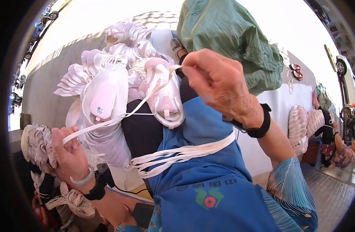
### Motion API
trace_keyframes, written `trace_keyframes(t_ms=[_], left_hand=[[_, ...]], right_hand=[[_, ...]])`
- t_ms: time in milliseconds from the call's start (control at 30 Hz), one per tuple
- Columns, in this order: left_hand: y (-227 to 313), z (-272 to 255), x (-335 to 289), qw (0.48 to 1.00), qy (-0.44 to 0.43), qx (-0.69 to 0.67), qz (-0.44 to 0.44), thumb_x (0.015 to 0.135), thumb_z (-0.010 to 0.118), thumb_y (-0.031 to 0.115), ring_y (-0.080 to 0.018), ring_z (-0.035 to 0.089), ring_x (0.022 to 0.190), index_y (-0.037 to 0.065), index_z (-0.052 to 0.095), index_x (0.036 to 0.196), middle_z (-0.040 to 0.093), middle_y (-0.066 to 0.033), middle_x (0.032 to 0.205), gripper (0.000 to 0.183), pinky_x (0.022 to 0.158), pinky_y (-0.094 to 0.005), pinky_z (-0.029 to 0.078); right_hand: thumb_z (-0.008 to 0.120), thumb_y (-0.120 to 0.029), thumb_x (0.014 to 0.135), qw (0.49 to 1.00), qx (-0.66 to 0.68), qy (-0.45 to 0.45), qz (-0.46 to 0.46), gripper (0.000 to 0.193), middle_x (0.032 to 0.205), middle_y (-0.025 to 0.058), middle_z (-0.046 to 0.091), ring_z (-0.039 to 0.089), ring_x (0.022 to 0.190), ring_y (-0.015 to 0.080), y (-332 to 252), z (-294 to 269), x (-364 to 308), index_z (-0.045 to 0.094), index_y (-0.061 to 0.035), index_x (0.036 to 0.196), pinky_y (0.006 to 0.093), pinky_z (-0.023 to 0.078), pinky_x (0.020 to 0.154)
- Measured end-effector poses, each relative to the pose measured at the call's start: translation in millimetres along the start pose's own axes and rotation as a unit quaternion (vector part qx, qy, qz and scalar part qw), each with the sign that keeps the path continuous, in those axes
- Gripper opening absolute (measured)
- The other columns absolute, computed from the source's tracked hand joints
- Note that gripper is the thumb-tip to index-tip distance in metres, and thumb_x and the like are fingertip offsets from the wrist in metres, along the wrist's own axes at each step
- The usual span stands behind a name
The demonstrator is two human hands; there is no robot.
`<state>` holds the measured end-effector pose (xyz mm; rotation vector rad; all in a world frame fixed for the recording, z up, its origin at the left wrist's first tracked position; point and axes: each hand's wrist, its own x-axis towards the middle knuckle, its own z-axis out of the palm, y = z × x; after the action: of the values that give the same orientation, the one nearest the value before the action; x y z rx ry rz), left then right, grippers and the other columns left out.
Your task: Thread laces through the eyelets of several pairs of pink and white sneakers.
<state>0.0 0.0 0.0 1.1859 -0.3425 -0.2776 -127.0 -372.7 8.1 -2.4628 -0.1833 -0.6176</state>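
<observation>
A pink and white shoe upper (167,94) rests on my dark-trousered legs, its open heel end toward me. A flat white shoelace (94,127) stretches diagonally across it between my hands. My right hand (220,83), raised beyond my knees, pinches one stretch of the lace. At the lower left, my left hand (71,152) has its fingers closed round the other stretch. A thin strand of lace meets the shoe's side; where it threads through I cannot make out. A bundle of loose white laces (185,152) lies over my blue apron (223,189).
Stacked pink-white shoe uppers (111,87) pile up left and ahead. A large green sack (227,42) stands in front. Lace bundles (38,145) lie at far left. Right are more stacked uppers (298,125), sandals (296,72) and another person (339,149).
</observation>
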Motion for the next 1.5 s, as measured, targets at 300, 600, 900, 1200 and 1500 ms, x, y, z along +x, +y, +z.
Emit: trace_keyframes(t_ms=[300, 600, 900, 1200, 1500], left_hand=[[-31.8, 158.5, 21.7, 0.942, -0.181, 0.247, 0.137, 0.088, 0.059, 0.021, -0.0167, 0.058, 0.075, 0.01, 0.044, 0.061, 0.04, 0.0029, 0.058, 0.033, 0.107, -0.0528, 0.03], [-79.2, 58.8, -98.5, 0.932, -0.029, 0.301, -0.198, 0.089, 0.063, 0.016, -0.0105, 0.053, 0.061, 0.0, 0.056, 0.067, 0.06, -0.0038, 0.064, 0.028, 0.091, -0.04, 0.047], [-78.7, 61.4, -79.1, 0.821, -0.017, 0.571, 0.003, 0.083, 0.068, 0.012, -0.0206, 0.058, 0.067, 0.0, 0.062, 0.085, 0.062, -0.0131, 0.078, 0.013, 0.064, -0.0334, 0.045], [-104.2, 81.3, -43.1, 0.763, 0.046, 0.635, -0.11, 0.085, 0.069, 0.02, -0.0274, 0.054, 0.066, 0.001, 0.056, 0.091, 0.052, -0.0113, 0.07, 0.024, 0.061, -0.0377, 0.043], [-113.5, 58.9, -68.2, 0.827, 0.048, 0.531, -0.177, 0.092, 0.06, 0.012, -0.0149, 0.05, 0.057, -0.001, 0.056, 0.083, 0.055, -0.0079, 0.063, 0.016, 0.056, -0.0299, 0.042]], right_hand=[[0.062, -0.013, 0.082, 0.964, 0.153, -0.199, -0.082, 0.014, 0.075, 0.0081, 0.05, 0.058, 0.065, 0.0239, -45.7, 40.0, -67.2, 0.053, -0.0052, 0.088, 0.0361, 0.045, 0.049], [0.058, -0.022, 0.091, 0.911, 0.084, -0.119, 0.387, 0.023, 0.076, 0.0187, 0.063, 0.062, 0.071, 0.0376, 35.1, 4.4, -115.1, 0.057, 0.0, 0.097, 0.0432, 0.048, 0.066], [0.059, -0.021, 0.089, 0.911, 0.047, -0.108, 0.396, 0.022, 0.072, 0.0172, 0.062, 0.061, 0.068, 0.0344, 62.4, 29.1, -133.6, 0.059, 0.0003, 0.093, 0.041, 0.048, 0.065], [0.058, 0.002, 0.085, 0.953, 0.195, 0.025, 0.231, 0.013, 0.083, 0.009, 0.061, 0.06, 0.068, 0.0176, 35.7, 12.4, -80.0, 0.063, -0.0014, 0.097, 0.028, 0.047, 0.064], [0.051, 0.0, 0.086, 0.928, 0.295, -0.126, 0.187, 0.015, 0.087, 0.0178, 0.063, 0.063, 0.079, 0.0333, 14.9, 46.3, -55.9, 0.063, 0.0007, 0.097, 0.0356, 0.05, 0.071]])
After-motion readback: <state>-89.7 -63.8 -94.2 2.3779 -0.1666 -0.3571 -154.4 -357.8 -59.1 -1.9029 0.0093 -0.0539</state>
